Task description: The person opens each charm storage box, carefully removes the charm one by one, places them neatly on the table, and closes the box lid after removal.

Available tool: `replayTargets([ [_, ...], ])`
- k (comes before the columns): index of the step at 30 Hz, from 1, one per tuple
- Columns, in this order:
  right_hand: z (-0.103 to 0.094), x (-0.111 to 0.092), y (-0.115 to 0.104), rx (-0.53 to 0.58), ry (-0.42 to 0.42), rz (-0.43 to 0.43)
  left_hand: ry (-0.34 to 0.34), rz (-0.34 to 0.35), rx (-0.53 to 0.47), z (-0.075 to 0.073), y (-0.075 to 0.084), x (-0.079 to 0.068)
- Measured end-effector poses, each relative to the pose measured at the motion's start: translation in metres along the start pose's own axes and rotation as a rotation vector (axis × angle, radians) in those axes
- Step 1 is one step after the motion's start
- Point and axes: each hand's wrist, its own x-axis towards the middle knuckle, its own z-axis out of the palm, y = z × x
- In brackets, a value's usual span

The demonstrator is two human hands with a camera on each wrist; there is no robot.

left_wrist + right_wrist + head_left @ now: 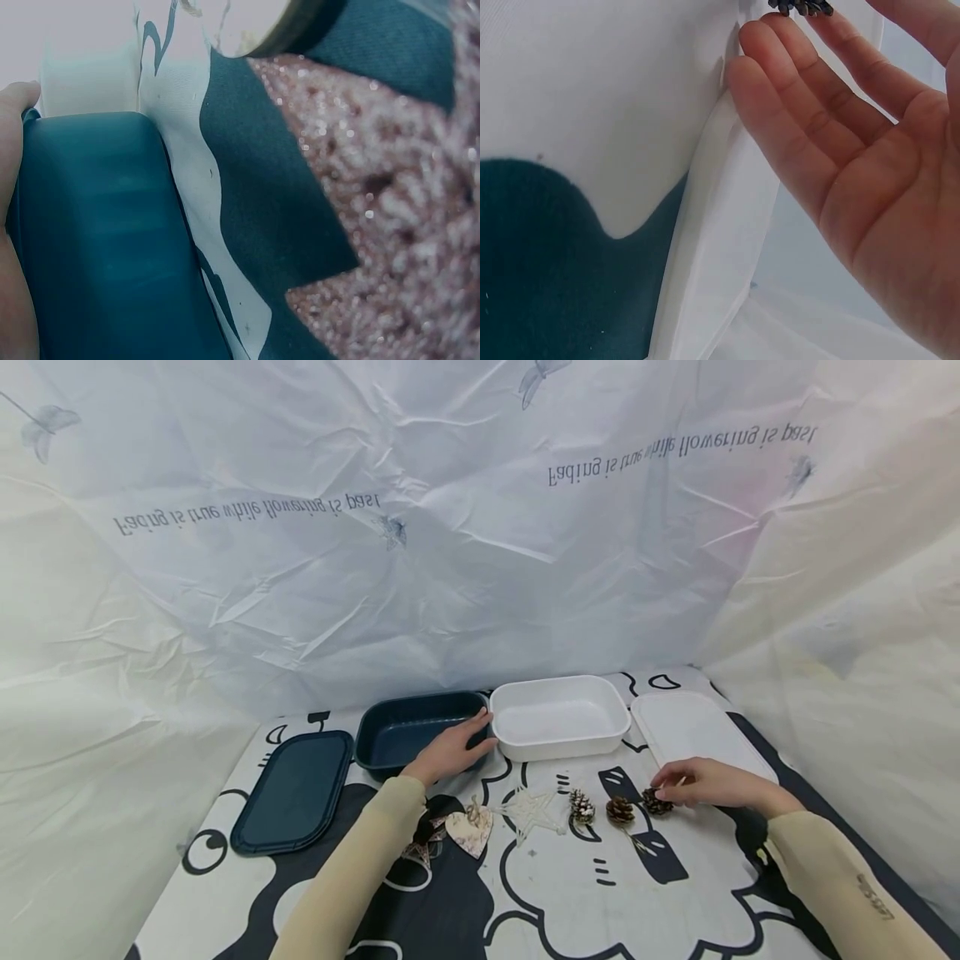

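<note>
My left hand (453, 750) rests at the right end of the dark blue container (382, 727), its fairly straight fingers over the rim beside the white container (558, 750). In the left wrist view, part of that hand (11, 187) lies along the blue rim. At the right, my right hand (705, 783) pinches a pine cone (657, 802) between thumb and fingertips; the right wrist view shows only the cone's lower edge (801, 7). Left of it lie another brown pine cone (620, 811) and a white-tipped one (581, 807).
A white star (531, 812), a heart ornament (471, 832) and a star ornament (417, 853) partly under the left sleeve lie mid-table. A dark blue lid (294, 793) sits left, a white lid (697, 731) right. White sheeting (450, 593) hangs behind and at both sides.
</note>
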Motion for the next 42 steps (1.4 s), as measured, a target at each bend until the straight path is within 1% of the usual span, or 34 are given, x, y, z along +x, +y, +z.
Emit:
replayTargets([
  [7,0.002,-0.002,0.003,0.003,0.005,0.001,-0.001,-0.006,-0.003,0.001,0.001,-0.001],
  [15,-0.002,-0.007,0.005,0.006,0.004,-0.039,0.001,0.004,0.022,0.001,0.000,0.001],
  [20,-0.003,-0.007,0.007,0.015,0.008,-0.027,-0.001,0.001,0.021,0.002,-0.001,0.001],
  [23,-0.004,-0.006,0.008,0.004,0.029,-0.023,-0.009,-0.001,0.001,0.000,0.000,0.001],
  [27,-0.005,-0.004,0.008,-0.050,0.091,-0.021,-0.030,0.009,-0.023,-0.004,0.000,0.001],
  [29,-0.006,-0.004,0.006,-0.082,0.126,-0.026,-0.043,0.015,-0.014,-0.006,0.001,0.001],
  [32,-0.009,-0.006,0.001,-0.130,0.183,-0.046,-0.048,0.036,0.029,-0.009,0.002,0.001],
  [35,-0.013,-0.007,-0.003,-0.175,0.253,-0.063,-0.050,0.039,0.115,-0.014,0.005,0.001],
  [37,-0.017,-0.006,-0.005,-0.204,0.298,-0.071,-0.045,0.040,0.171,-0.021,0.006,-0.001],
  [39,-0.020,-0.003,-0.009,-0.229,0.351,-0.072,-0.034,0.039,0.210,-0.031,0.005,-0.005],
  [42,-0.024,0.006,-0.019,-0.241,0.428,-0.085,0.003,0.020,0.235,-0.053,0.000,-0.018],
])
